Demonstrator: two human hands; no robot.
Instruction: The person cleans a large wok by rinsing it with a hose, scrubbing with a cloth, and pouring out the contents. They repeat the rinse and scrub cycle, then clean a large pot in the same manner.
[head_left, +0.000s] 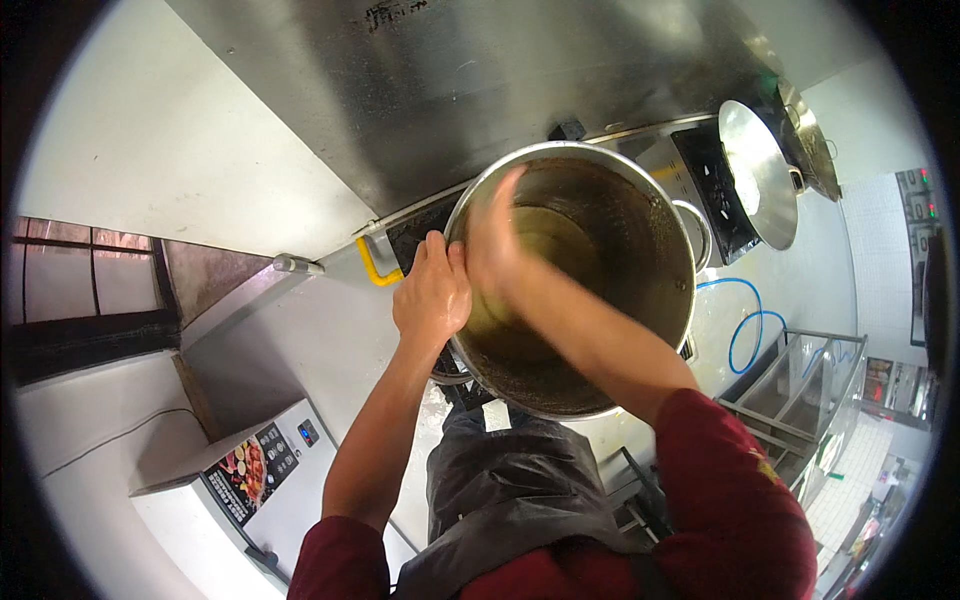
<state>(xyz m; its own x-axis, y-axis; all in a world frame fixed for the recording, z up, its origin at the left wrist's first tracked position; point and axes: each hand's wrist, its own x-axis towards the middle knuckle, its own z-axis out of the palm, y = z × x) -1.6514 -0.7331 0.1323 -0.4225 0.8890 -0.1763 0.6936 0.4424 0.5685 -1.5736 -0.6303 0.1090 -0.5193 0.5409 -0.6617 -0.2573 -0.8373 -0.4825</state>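
Note:
A large metal stockpot (637, 195) stands before me, its mouth towards the camera. Brown residue lines its upper inner wall, and some cloudy yellowish liquid (559, 232) lies at the bottom. My left hand (433, 291) grips the pot at its left rim; the handle on that side is hidden. Across the mouth reaches my right arm, with my right hand (495, 244) at the inside of the left wall. That hand is blurred by motion, and whether anything is under its palm is hidden. The pot's right loop handle (697, 234) is free.
Behind the pot rises a stainless steel wall panel (450, 82). A yellow pipe (373, 266) runs at the left. To the right are a large wok (757, 176) on a stove (709, 191), a blue hose (757, 311) and a metal rack (802, 397). A white freezer (315, 487) stands lower left.

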